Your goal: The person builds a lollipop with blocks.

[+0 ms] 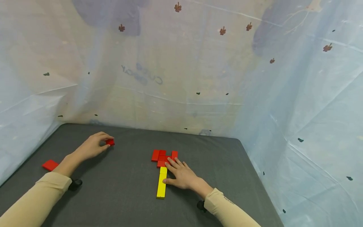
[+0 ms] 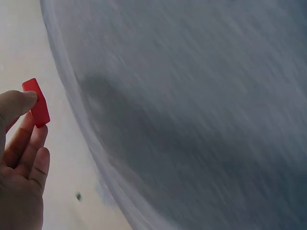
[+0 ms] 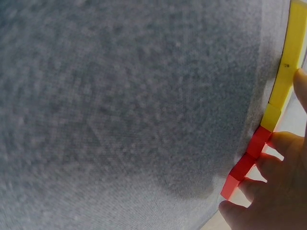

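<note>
Between thumb and fingers, my left hand pinches a small red block over the left part of the dark table; the left wrist view shows this red block held by its sides. My right hand lies with spread, straight fingers on a flat group of red blocks near the table's middle. Its thumb touches a long yellow block. A short yellow block joins the long one to the red group. In the right wrist view the fingertips rest along the red blocks.
Another red block lies at the table's left, partly behind my left forearm. The dark grey tabletop ends at a back edge against a pale hanging sheet. The sheet also closes in both sides.
</note>
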### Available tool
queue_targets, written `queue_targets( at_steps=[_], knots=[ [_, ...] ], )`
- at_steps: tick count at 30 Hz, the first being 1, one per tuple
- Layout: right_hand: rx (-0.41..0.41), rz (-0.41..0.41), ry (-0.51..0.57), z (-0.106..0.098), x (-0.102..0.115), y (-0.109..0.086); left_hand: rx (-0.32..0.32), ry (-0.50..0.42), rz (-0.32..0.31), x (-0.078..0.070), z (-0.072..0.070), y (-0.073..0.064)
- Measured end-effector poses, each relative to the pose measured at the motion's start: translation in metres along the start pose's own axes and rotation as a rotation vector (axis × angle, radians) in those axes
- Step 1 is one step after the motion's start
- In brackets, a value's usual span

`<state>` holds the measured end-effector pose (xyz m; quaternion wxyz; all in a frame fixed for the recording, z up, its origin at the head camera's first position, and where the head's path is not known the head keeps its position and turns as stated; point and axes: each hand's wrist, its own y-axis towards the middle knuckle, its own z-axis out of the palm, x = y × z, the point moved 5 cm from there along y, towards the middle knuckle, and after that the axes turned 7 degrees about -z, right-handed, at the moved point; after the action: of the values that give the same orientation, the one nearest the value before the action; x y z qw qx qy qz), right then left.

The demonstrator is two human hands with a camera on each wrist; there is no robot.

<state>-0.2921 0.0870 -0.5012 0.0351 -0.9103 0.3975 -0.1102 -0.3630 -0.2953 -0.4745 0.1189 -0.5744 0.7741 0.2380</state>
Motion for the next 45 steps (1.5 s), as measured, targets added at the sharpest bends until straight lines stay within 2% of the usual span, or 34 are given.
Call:
queue_targets(
  at_steps=[20,30,35,45],
  knots=[
    [-0.002,-0.005,0.006,-0.001,0.000,-0.002,0.047,-0.101,0.076,-0.096,0.047,0.045],
    [0.013,0.021,-0.007,0.000,-0.002,-0.001,0.070,-0.145,0.158,-0.141,0.074,0.061],
    [0.011,0.022,-0.011,-0.001,-0.002,0.000,0.101,-0.148,0.188,-0.156,0.090,0.070],
    [0.014,0.020,-0.016,-0.002,-0.003,-0.001,0.172,-0.149,0.227,-0.176,0.120,0.083]
  ],
)
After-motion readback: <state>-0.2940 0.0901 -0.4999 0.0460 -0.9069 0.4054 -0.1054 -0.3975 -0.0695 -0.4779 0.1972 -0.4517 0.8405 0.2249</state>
